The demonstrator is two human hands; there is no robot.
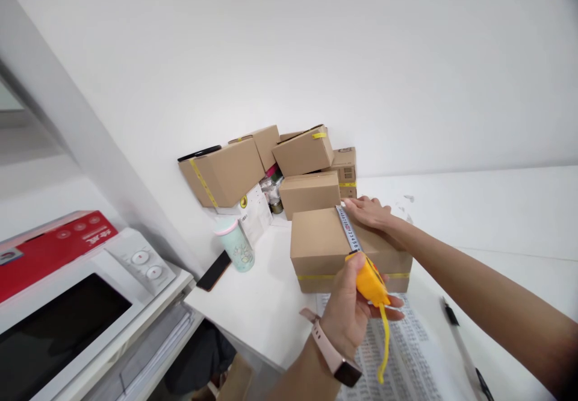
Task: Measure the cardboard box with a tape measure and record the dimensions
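Observation:
A cardboard box with a yellow strip around its side sits on the white table. Across its top runs the silver blade of a yellow tape measure. My left hand, with a pink watch band on the wrist, is closed around the tape measure's case at the near edge of the box. A yellow wrist strap dangles from the case. At the far edge of the box, my right hand rests on the top with its fingers pressed at the blade's far end; the fingertips are partly hidden.
Several cardboard boxes are stacked at the back. To the left stand a mint tumbler, a dark phone and a white microwave under a red box. Printed sheets and a pen lie in front.

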